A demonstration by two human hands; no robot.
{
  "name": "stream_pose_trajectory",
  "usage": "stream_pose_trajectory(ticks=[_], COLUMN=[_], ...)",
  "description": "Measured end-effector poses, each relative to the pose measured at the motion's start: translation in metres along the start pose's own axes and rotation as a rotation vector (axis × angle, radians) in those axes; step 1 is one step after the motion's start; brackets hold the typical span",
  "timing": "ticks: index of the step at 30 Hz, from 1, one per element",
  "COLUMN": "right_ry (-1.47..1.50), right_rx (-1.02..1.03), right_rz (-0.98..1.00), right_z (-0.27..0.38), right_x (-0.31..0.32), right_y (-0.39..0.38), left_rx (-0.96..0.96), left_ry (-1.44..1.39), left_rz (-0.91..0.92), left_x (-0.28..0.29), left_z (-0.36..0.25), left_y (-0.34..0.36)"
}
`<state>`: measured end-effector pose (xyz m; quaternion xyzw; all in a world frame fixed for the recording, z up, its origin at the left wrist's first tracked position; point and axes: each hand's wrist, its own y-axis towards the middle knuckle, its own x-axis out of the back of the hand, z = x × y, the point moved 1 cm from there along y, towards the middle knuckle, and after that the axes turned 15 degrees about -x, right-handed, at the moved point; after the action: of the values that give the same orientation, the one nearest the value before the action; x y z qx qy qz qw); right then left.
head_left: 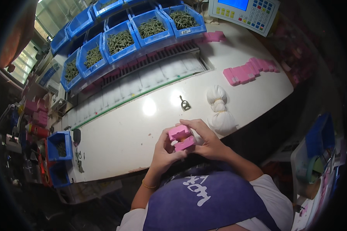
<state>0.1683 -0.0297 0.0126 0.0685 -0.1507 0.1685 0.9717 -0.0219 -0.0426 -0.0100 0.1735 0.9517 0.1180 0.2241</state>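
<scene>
Both my hands hold a pink block mould [179,133] in front of my apron, near the table's front edge. It shows two halves with a gap between them, and something small and orange shows faintly in the gap. My left hand [162,152] is closed round its left side, the thumb along the lower half. My right hand [209,139] grips the right side, its fingers over the top edge. Beyond the hands, a small dark metal piece with a ring-shaped end [185,104] lies on the white table [119,134]. A tied white cloth bundle [218,106] rests to its right.
Several blue bins [121,52] with greenish pieces stand along the back, above a slatted rack. Pink blocks [241,74] lie in a row at the right. A keypad panel [245,15] stands at the back right. More blue bins [59,146] sit at the left.
</scene>
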Motion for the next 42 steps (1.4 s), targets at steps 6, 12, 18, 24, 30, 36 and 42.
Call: stream_pose_trajectory(ticks=[6, 12, 18, 24, 30, 36, 42], right_ry=[-0.015, -0.029, -0.013, -0.406, -0.528, -0.651, -0.631], right_rx=[-0.014, -0.006, -0.032, 0.060, 0.104, 0.182, 0.185], right_rz=[0.062, 0.036, -0.021, -0.308, -0.379, -0.395, -0.479], right_z=[-0.004, 0.001, -0.005, -0.031, -0.053, -0.056, -0.056], right_x=[0.005, 0.008, 0.003, 0.015, 0.020, 0.007, 0.005], right_y=[-0.006, -0.006, -0.003, 0.001, 0.003, -0.004, -0.006], left_rx=[-0.150, -0.265, -0.203, -0.413, -0.161, -0.085, -0.234], left_ry=[0.302, 0.412, 0.472, 1.700, 1.682, 1.546, 1.805], left_rz=[-0.041, -0.013, -0.177, -0.503, -0.232, -0.428, -0.643], left_x=[0.003, -0.003, 0.012, 0.058, 0.073, 0.105, 0.220], left_z=[-0.003, -0.008, -0.006, -0.031, -0.042, -0.047, -0.048], left_y=[-0.002, -0.002, -0.006, -0.014, -0.022, 0.011, 0.101])
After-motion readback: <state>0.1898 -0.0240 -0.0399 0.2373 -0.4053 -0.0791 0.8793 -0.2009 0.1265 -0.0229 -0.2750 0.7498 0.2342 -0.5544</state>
